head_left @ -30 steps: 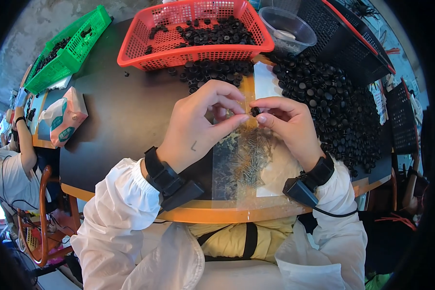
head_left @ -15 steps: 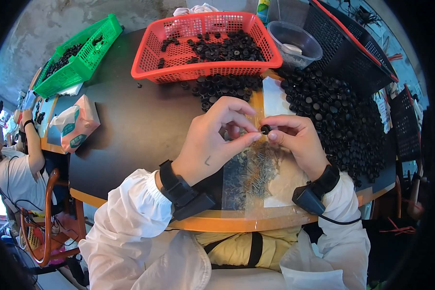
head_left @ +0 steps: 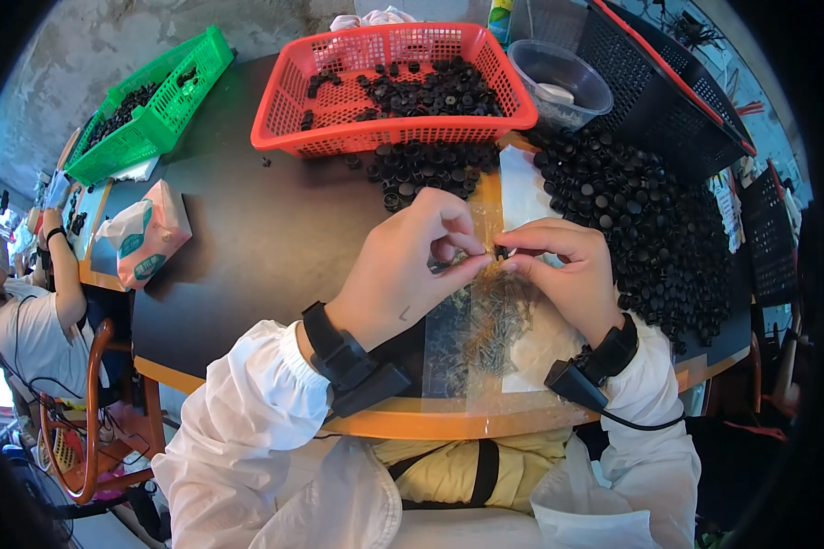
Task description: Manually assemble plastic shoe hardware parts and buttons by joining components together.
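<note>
Thumb and index finger of my right hand pinch a small black round knob above the table. My left hand comes up against it from the other side, its thumb and fingertips closed in a pinch. Whatever sits between those left fingertips is too small to make out. Beneath both hands lies a spread of thin metal screws on clear plastic. A heap of black knobs spreads to the right of my right hand. Another, smaller pile of black parts lies beyond my left hand.
At the back stands a red basket partly filled with black parts. A clear tub and a black crate stand at back right. A tissue pack and green basket are at left, near another person.
The fingertips of both hands have come closer together at the knob. More of the knob is now covered by the fingers.
</note>
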The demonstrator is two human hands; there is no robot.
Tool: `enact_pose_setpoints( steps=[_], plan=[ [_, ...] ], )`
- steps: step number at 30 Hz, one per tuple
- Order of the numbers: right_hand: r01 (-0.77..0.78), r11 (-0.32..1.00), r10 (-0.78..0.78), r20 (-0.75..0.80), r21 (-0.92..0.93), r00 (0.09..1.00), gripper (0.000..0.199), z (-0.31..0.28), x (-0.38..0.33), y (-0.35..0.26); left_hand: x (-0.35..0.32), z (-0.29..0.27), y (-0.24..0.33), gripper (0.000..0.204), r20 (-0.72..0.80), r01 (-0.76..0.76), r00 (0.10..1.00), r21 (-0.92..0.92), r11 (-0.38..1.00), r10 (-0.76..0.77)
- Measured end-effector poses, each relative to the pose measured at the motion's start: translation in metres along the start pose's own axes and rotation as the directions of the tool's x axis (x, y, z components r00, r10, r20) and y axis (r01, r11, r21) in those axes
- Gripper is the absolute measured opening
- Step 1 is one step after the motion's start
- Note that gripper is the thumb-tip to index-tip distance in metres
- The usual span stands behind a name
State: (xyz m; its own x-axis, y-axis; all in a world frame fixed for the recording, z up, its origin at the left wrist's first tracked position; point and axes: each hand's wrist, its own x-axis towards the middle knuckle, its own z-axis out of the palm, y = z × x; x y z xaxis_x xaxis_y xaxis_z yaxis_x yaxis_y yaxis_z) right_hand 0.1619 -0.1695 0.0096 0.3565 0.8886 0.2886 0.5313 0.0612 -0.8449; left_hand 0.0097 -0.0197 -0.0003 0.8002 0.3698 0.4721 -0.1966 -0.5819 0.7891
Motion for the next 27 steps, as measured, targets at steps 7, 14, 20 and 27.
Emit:
enact_pose_setpoints(
  steps=[7,14,20,27],
  plan=[
    [0.004,1.0,-0.004,0.028,0.001,1.0,0.026,0.001,-0.001,0.002,0.004,-0.006,-0.007,0.032,0.085,-0.326,0.945,0.205,0.923,0.315],
    [-0.366,0.783,0.341,0.146,0.503,0.929,0.026,0.002,0.0,-0.004,0.022,-0.023,-0.007,0.041,0.025,-0.3,0.946,0.438,0.848,0.322],
    [-0.279,0.709,0.265,0.121,0.647,0.957,0.024,0.004,0.003,0.01,0.031,-0.037,-0.035,0.035,0.039,-0.199,0.968,0.725,0.66,0.249],
    [-0.301,0.747,0.262,0.154,0.592,0.953,0.023,0.007,0.001,0.009,0.037,-0.022,-0.043,0.029,0.047,-0.189,0.971,0.757,0.626,0.236]
  ],
)
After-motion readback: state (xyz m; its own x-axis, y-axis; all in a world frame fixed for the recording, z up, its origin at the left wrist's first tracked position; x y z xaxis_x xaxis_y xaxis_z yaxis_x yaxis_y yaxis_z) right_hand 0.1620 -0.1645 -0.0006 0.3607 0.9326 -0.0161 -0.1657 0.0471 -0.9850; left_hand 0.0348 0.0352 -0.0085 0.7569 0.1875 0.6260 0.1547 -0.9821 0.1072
